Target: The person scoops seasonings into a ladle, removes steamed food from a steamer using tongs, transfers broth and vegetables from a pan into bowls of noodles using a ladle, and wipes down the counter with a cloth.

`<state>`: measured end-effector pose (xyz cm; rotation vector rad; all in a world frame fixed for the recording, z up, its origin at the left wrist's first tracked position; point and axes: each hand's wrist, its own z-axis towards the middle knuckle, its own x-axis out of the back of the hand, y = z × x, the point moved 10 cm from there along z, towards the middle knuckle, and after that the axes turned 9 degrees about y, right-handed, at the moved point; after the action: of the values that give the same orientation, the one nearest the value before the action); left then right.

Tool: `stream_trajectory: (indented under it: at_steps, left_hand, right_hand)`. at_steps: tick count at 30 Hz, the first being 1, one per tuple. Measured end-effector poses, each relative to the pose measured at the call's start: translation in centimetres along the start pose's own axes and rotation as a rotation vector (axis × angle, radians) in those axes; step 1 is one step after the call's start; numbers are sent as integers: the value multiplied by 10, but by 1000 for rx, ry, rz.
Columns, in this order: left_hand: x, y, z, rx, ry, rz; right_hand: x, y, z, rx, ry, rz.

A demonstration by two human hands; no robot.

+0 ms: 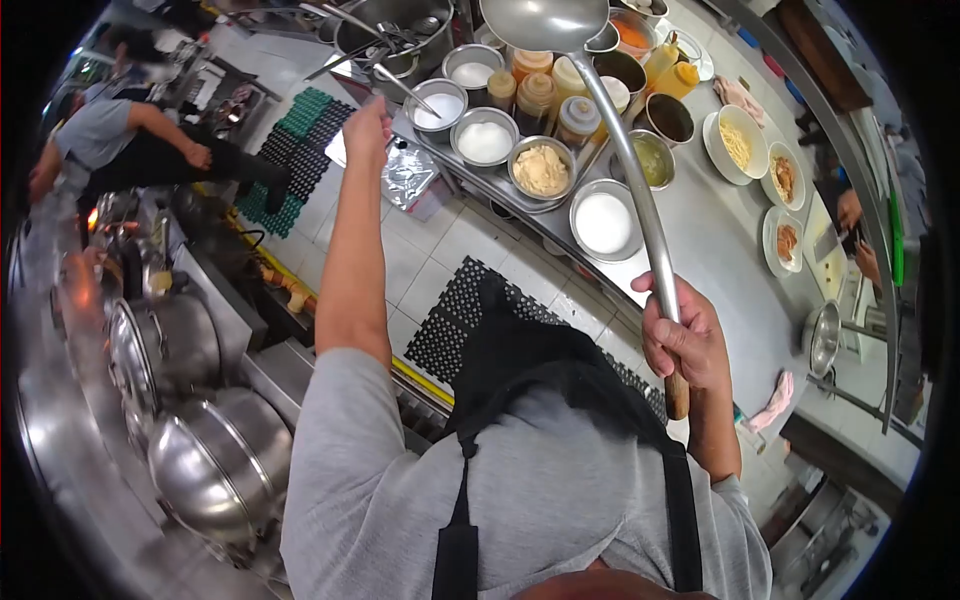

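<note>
My right hand (685, 335) is wrapped round the wooden-ended handle of a long metal ladle (648, 205). The ladle's large round bowl is raised over the seasoning containers at the top of the view. My left arm reaches forward, and my left hand (367, 132) is closed beside the counter's edge. Whatever its fingers hold, if anything, is hidden. Nearest to it is a steel bowl of white powder (438, 104) with a spoon (408, 92) leaning in it. Close by stand another bowl of white powder (486, 142) and a bowl of pale yellow paste (541, 170).
Squeeze bottles (536, 95) crowd the steel counter (705, 215). Noodles fill a white bowl (738, 140) on the right. Large steel pots (220, 460) and a flame are at left, where another person (110, 140) stands. A black rubber mat (440, 330) covers floor tiles.
</note>
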<state>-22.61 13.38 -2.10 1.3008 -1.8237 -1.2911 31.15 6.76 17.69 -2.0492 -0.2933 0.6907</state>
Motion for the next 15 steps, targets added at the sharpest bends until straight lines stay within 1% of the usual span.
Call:
stream_trajectory:
  at_steps: [1,3,5,6,8,9,10,12,13,15]
  left_hand:
    - [-17,10,11,-10,-36,28]
    - [-34,6,31,-1,-88,72]
    - [-55,10,46,-56,-240,164]
    - [-56,7,51,-48,-250,169]
    - [-57,41,20,-543,-331,617]
    - [-54,63,-18,-640,-292,703]
    - [-49,63,-35,-639,-306,710]
    - [-46,94,-76,-969,-347,517]
    - [-45,101,-84,-967,-360,519]
    - [-32,121,-86,-919,-237,452]
  right_hand:
    - [-8,0,9,-2,25,-10]
    - [-22,3,22,-16,78,-5]
    - [-31,4,35,-31,113,-2]
    - [-35,5,39,-33,126,2]
    - [-41,5,48,-38,165,-55]
    - [-43,5,50,-38,177,-47]
    - [-43,7,51,-57,187,-42]
    - [-45,8,55,-71,204,-30]
    - [-46,8,56,-72,213,-45]
    - [-50,10,58,-80,232,-55]
